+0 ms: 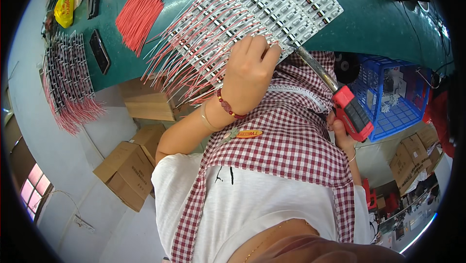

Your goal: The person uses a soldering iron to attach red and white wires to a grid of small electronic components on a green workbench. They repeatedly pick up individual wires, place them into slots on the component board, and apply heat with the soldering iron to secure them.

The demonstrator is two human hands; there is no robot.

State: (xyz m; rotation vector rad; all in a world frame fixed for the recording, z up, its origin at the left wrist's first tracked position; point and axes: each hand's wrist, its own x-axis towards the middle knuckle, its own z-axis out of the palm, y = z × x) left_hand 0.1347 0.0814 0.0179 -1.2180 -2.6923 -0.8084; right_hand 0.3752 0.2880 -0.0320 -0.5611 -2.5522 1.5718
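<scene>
My left hand [250,71] is closed with its fingers curled down over the near side of a panel of metal-grey circuit boards [286,5]. What its fingertips pinch is hidden beneath them. Rows of thin red and white wires [194,49] run from the boards toward the left, some hanging over the table edge. My right hand [342,135] is wrapped round the red and black handle of a soldering iron [352,112]. The iron's metal shaft slants up to the left, and its tip is at the panel's near edge, just right of my left fingers.
A bundle of red wires [140,15] lies on the green table [378,30], left of the panel. Farther left are a phone [100,51], a yellow packet [64,9] and wired boards [68,68]. A blue plastic crate [400,117] stands at right; cardboard boxes [128,170] sit below left.
</scene>
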